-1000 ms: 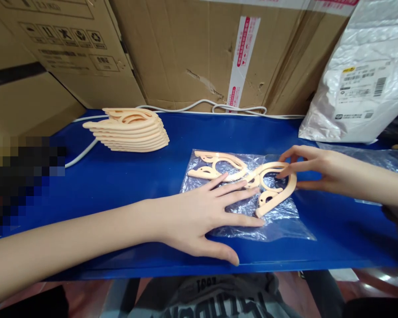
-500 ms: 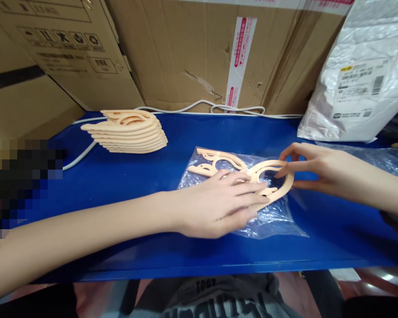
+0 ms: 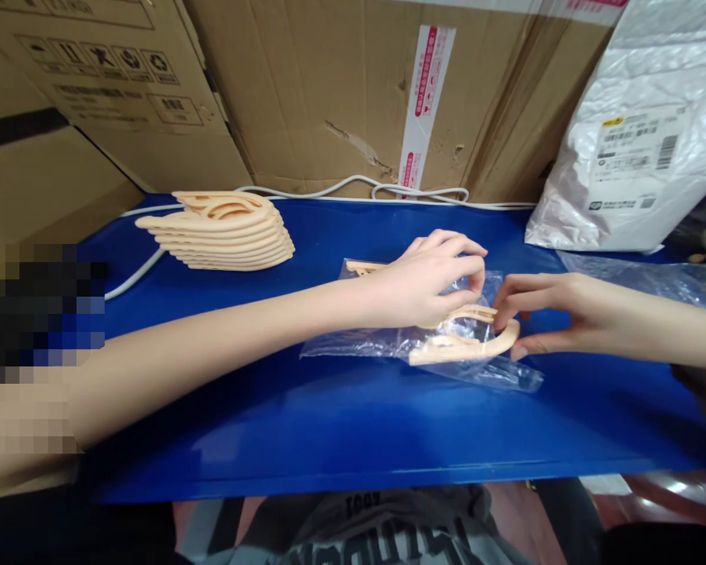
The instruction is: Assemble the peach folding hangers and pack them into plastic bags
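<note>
Cream plastic pieces, hanger-like in shape (image 3: 464, 345), lie on and partly under a clear plastic bag (image 3: 365, 342) on the blue table. My left hand (image 3: 444, 275) is over the bag and the pieces' upper part, its fingers bent and pressed together at the bag's far edge; what they pinch is too small to make out. My right hand (image 3: 533, 310) grips the curved right end of the cream pieces between thumb and fingers. My left hand and forearm hide much of the pieces' left part.
A stack of cream pieces (image 3: 223, 235) sits at the back left. Cardboard boxes (image 3: 329, 86) and a white cable (image 3: 353, 182) line the back. A white parcel (image 3: 629, 173) and another clear bag (image 3: 641, 275) are at the right.
My left hand has moved away from my body, from on top of the pieces to the bag's far side, its fingers curling. The bag's near edge has shifted back. My right hand keeps hold.
</note>
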Available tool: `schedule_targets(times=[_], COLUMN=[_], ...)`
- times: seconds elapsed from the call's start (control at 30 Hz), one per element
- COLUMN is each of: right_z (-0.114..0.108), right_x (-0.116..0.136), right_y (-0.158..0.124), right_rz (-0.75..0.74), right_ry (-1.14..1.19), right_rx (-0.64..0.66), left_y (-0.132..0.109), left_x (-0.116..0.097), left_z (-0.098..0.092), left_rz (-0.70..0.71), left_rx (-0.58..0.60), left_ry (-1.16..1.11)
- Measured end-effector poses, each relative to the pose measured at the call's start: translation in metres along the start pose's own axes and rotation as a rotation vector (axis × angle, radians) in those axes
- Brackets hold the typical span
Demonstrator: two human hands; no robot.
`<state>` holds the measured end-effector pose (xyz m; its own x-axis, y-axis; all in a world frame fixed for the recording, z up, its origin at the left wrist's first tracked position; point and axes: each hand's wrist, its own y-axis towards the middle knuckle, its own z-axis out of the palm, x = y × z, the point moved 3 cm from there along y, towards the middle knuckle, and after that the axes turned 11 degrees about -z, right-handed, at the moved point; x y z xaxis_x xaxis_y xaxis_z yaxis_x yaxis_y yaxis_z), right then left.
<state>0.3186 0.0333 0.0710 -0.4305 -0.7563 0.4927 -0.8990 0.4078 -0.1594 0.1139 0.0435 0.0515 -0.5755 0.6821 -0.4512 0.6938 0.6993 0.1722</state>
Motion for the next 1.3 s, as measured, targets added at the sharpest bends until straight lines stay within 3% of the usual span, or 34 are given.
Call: schedule_targets(times=[0.13, 0.23, 0.3, 0.47, 0.6, 0.77, 1.0, 1.17, 1.3], right_z=[0.004, 0.007, 0.012, 0.035, 0.042, 0.030, 0.027, 0.035, 0.040], right_x=[0.000, 0.000, 0.004, 0.024, 0.023, -0.005, -0.016, -0.013, -0.012], right_y=[0.004, 0.005, 0.008, 0.027, 0.037, 0.034, 0.034, 0.046, 0.055], right_rz=[-0.009, -0.021, -0.029, 0.004, -0.009, -0.077, -0.105, -0.160, -0.158], right_ry=[0.063, 0.109, 0.143, 0.207, 0.058, -0.081, -0.105, -0.202, -0.280], right_rx=[0.016, 0.036, 0.039, -0.061, -0.240, -0.348, -0.347, -0.407, -0.355], left_y=[-0.019, -0.058, -0.085, -0.121, -0.118, -0.107, -0.105, -0.106, -0.104], left_x=[0.003, 0.019, 0.032, 0.051, 0.053, 0.062, 0.068, 0.066, 0.066], left_z=[-0.013, -0.026, -0.030, -0.017, -0.005, -0.007, -0.011, -0.012, -0.018], left_rz=[-0.034, -0.142, -0.207, -0.366, -0.448, -0.480, -0.435, -0.443, -0.430], left_rx=[0.126, 0.317, 0.382, 0.307, 0.231, 0.176, 0.081, 0.096, 0.110], left_ry=[-0.024, -0.002, 0.037, 0.092, 0.081, 0.052, 0.046, 0.018, 0.001])
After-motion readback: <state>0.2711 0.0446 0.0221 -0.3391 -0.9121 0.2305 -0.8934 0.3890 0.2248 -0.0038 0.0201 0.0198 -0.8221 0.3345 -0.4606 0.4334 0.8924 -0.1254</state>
